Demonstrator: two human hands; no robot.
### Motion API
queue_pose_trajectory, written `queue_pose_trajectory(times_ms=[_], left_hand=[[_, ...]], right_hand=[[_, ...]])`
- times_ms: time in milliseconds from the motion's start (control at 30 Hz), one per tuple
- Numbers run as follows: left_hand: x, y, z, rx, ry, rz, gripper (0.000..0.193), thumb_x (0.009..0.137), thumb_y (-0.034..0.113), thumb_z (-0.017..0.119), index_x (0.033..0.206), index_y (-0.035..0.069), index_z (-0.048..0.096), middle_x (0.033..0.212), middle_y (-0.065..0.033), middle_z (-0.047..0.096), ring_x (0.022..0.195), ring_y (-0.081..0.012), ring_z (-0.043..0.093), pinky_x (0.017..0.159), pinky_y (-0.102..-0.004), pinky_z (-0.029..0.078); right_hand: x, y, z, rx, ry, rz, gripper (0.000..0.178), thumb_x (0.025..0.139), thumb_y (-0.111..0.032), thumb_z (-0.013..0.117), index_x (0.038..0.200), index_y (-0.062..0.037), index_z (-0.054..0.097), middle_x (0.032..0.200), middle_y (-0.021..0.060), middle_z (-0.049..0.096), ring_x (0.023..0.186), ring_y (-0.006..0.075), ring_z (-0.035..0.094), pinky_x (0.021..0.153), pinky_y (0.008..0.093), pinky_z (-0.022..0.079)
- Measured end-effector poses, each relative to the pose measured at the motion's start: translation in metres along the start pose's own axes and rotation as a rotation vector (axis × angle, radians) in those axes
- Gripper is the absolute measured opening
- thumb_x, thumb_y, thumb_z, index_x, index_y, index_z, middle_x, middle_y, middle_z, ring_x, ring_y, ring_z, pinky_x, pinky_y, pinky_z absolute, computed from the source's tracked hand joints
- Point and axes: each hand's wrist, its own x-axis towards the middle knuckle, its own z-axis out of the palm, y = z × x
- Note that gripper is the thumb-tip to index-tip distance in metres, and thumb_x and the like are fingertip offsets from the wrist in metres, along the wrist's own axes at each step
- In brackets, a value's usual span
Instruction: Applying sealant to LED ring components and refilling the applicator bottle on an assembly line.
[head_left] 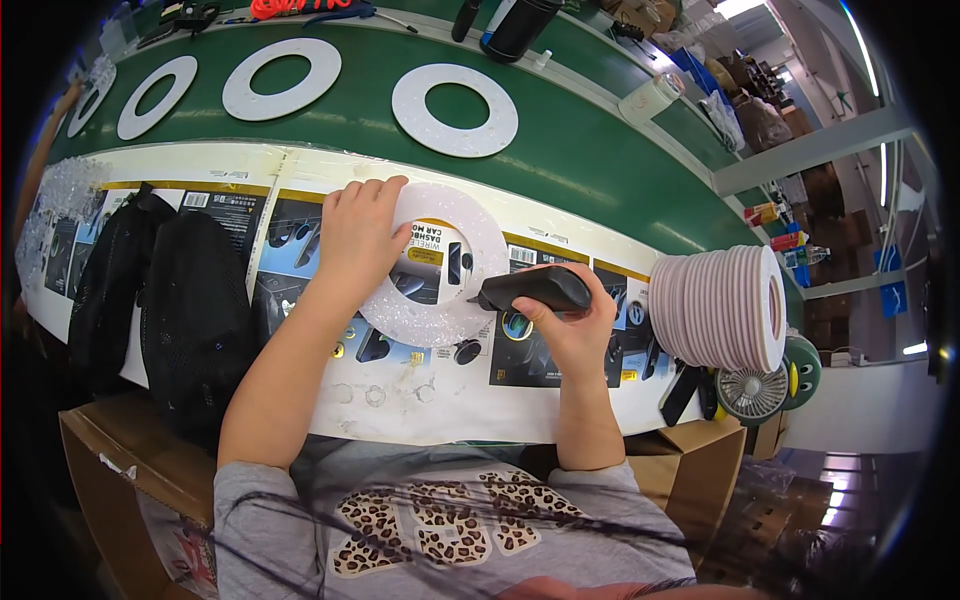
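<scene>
A white, glittery flat ring lies on the printed cardboard sheet in front of me. My left hand grips its upper left edge, with the thumb on the ring and the fingers along the outer side. My right hand is wrapped round a black tapered bottle. The bottle is tilted, and its narrow tip points at the ring's right side. Whether the tip touches the surface I cannot tell.
Several more white rings lie along the green table. At right stands a stack of white rings beside a small fan. Black mesh sleeves cover the sheet's left part. A cardboard box is below.
</scene>
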Motion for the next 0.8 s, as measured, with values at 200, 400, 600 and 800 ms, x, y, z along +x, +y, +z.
queue_pose_trajectory(times_ms=[200,400,600,800], left_hand=[[0.0008,0.0004,0.0,0.003,-0.019,-0.006,0.05,0.075,0.022,0.075,0.12,0.01,0.056,0.104,-0.007,0.062,0.103,-0.0235,0.056,0.093,-0.0399,0.04],[0.0003,0.0,-0.0002,0.001,-0.008,0.0,0.051,0.074,0.022,0.075,0.12,0.01,0.056,0.104,-0.0069,0.062,0.103,-0.0235,0.056,0.093,-0.0395,0.04],[0.0007,0.0002,0.0002,-0.003,0.003,0.006,0.051,0.074,0.021,0.075,0.12,0.01,0.056,0.103,-0.0069,0.062,0.102,-0.0235,0.056,0.092,-0.0394,0.04],[0.0,0.0009,-0.0008,-0.003,0.009,0.013,0.05,0.074,0.02,0.074,0.12,0.01,0.056,0.102,-0.0071,0.062,0.101,-0.0237,0.056,0.091,-0.0393,0.04]], right_hand=[[0.0001,-0.0005,-0.0004,-0.007,0.001,0.012,0.042,0.068,0.002,0.083,0.103,0.0045,0.06,0.097,0.0125,0.069,0.091,0.0176,0.066,0.084,0.0298,0.053],[-0.0001,-0.0018,-0.0002,0.026,0.001,0.01,0.043,0.067,0.003,0.082,0.103,0.0052,0.059,0.097,0.0139,0.068,0.092,0.0197,0.066,0.085,0.0314,0.054],[-0.0022,-0.0088,0.0001,0.129,-0.019,-0.007,0.044,0.066,0.007,0.081,0.104,0.0062,0.058,0.099,0.0168,0.067,0.095,0.0242,0.066,0.086,0.0348,0.054],[-0.0041,-0.0088,0.0059,0.161,-0.064,0.013,0.043,0.067,0.008,0.08,0.104,0.0069,0.058,0.099,0.0171,0.067,0.096,0.0249,0.066,0.086,0.0358,0.055]])
